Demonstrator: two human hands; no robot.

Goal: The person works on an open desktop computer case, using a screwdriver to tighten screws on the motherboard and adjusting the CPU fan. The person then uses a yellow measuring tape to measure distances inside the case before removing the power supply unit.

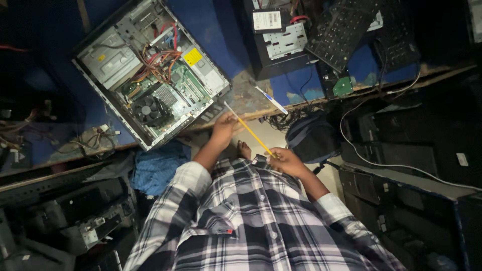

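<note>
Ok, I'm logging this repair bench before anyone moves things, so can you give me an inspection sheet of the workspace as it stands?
Surface: blue bench top, worn bare near the front edge.
Job's things: a thin yellow stick held between both hands; an open computer case lying on its side, fan and circuit board showing.
Clutter: a black keyboard, a metal drive bracket, a small green board, a white-and-blue strip.
Grippers: left hand pinches the stick's upper end; right hand grips its lower end.
Cables: orange and red wires inside the case; a white cable trailing right.
Surroundings: blue cloth, dark bag, stacked dark cases.
</note>
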